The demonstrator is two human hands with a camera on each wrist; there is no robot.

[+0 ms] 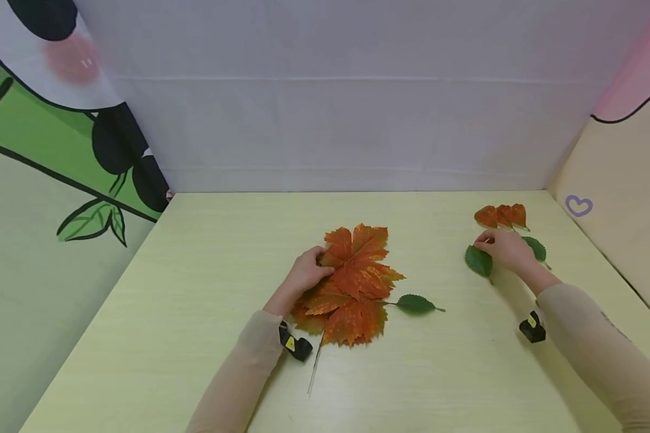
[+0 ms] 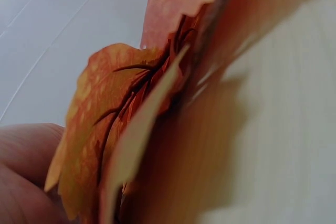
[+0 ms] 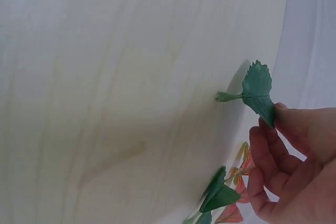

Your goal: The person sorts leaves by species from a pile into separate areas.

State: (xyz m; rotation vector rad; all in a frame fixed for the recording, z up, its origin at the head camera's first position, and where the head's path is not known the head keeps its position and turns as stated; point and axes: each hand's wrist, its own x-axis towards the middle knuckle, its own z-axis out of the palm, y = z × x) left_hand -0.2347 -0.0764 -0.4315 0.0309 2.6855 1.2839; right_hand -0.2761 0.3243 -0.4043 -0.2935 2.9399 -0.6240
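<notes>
Pale yellow-green tabletop [image 1: 195,337] fills the space between a white back wall and cartoon-printed side panels. Near its middle lies a stack of large orange leaves [image 1: 354,288], thin stems trailing toward the near edge, and the left hand [image 1: 303,273] rests on the stack's left side; in the left wrist view the fingers [image 2: 23,171] curl against the edge of a lifted leaf, so that grip looks closed on the stack. Just right of the stack a single green leaf [image 1: 416,304] lies flat. Well to the right, the right hand [image 1: 504,248] holds another small green leaf [image 3: 258,90] by its edge between thumb and fingertips, a narrow pinch, low over the surface. A second green leaf [image 1: 535,248] shows just beyond that hand, and a sprig of small orange leaves [image 1: 502,215] lies near it toward the wall. The step in hand looks like picking up a green leaf on the right while the orange stack is held steady. A next move would probably call for lifting the leaf clear without creasing it and carrying it toward the stack.
</notes>
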